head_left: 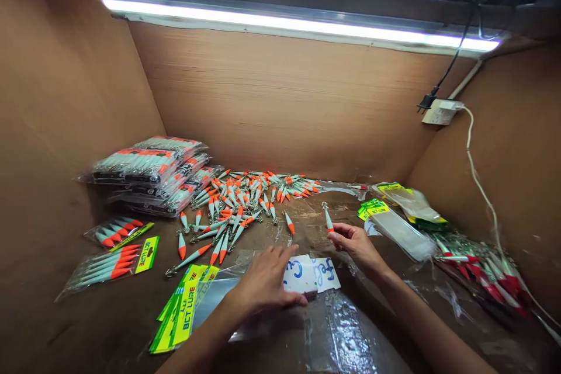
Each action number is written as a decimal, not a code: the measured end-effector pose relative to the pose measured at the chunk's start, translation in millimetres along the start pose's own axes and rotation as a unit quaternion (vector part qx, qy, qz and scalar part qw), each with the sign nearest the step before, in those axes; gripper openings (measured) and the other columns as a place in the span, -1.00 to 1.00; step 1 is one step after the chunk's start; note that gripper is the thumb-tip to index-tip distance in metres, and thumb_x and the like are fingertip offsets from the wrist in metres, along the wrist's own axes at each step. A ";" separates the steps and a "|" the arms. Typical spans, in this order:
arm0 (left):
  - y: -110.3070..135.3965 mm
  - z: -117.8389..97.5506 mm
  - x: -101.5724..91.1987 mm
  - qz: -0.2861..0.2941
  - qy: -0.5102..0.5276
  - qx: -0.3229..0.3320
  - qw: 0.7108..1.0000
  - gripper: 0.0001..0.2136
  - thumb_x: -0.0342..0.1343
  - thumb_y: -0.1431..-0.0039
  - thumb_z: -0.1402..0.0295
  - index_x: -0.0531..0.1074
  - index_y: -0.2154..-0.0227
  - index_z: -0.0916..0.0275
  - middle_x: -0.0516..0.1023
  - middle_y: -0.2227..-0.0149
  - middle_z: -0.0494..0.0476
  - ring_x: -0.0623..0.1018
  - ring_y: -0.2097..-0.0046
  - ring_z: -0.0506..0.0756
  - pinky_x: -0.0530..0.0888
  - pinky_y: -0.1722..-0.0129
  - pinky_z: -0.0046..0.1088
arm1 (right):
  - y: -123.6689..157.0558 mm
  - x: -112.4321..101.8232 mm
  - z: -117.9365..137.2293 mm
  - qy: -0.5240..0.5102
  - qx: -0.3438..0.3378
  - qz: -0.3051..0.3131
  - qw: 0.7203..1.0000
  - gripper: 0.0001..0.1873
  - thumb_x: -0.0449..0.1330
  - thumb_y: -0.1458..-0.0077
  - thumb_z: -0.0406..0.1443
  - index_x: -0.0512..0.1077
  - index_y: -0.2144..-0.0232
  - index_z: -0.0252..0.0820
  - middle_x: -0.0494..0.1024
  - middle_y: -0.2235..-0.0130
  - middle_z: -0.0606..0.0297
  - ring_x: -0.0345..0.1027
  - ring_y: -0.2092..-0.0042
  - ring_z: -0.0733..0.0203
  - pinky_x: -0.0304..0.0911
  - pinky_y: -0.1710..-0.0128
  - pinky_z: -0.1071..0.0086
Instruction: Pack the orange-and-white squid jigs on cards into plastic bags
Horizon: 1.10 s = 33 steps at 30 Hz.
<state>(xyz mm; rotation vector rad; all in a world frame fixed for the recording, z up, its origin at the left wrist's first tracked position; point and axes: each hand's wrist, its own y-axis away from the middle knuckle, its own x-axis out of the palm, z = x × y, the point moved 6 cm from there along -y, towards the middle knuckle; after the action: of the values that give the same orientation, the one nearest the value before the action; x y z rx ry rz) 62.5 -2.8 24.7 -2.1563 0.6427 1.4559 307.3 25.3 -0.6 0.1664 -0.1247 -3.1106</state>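
My right hand (357, 243) pinches one white and orange fishing lure (328, 219) by its lower end, holding it upright above the brown table (109, 327). My left hand (263, 283) lies palm down, fingers spread, on a clear plastic bag (219, 298), its fingertips touching a white paper with blue writing (318, 273). A large loose heap of the same lures (245, 201) lies just beyond both hands. Yellow-green "BET LURE" header cards (182, 307) sit fanned out left of my left hand.
Stacked packed lure bags (149, 172) stand at the back left, with two filled packs (116, 251) nearer the left wall. Empty clear bags and cards (398, 222) lie right, red-tipped lures (486, 274) beyond them. Brown walls enclose three sides; a cable (480, 187) hangs at right.
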 end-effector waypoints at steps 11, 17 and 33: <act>-8.9 11.3 -16.4 -0.100 0.075 -0.002 0.992 -0.27 0.22 -0.09 0.24 0.06 -0.30 0.04 0.32 -0.16 0.16 0.44 -0.06 0.22 0.40 -0.07 -0.23 | 10.3 -6.0 20.0 0.185 -0.110 -0.032 0.976 -0.45 0.19 -0.15 0.04 0.53 0.00 -0.23 0.47 0.12 0.18 0.34 0.13 0.38 0.24 0.14 0.61; -13.7 39.5 -10.1 -0.151 0.089 -0.030 0.984 -0.21 0.23 -0.03 0.37 0.01 -0.31 0.10 0.24 -0.19 0.21 0.43 -0.08 0.24 0.43 -0.06 -0.20 | 17.8 -4.8 26.4 0.258 -0.160 -0.035 0.952 -0.52 0.14 -0.22 0.00 0.53 -0.01 -0.16 0.46 0.17 0.19 0.33 0.18 0.43 0.23 0.22 0.64; -8.9 6.4 -14.5 -0.143 0.119 0.044 0.982 -0.23 0.21 0.05 0.53 0.08 -0.25 0.09 0.23 -0.20 0.14 0.38 -0.16 0.18 0.40 -0.18 -0.24 | 36.9 66.4 33.9 0.506 -0.430 -0.022 0.747 -0.85 0.17 -0.25 -0.22 0.56 0.26 -0.02 0.44 0.28 0.27 0.12 0.16 0.37 -0.05 0.09 0.45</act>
<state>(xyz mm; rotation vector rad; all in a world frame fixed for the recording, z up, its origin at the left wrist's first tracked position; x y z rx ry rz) 58.4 9.9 37.1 -2.2610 0.4433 1.0126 238.4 -10.7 29.0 1.6655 1.2521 -2.2688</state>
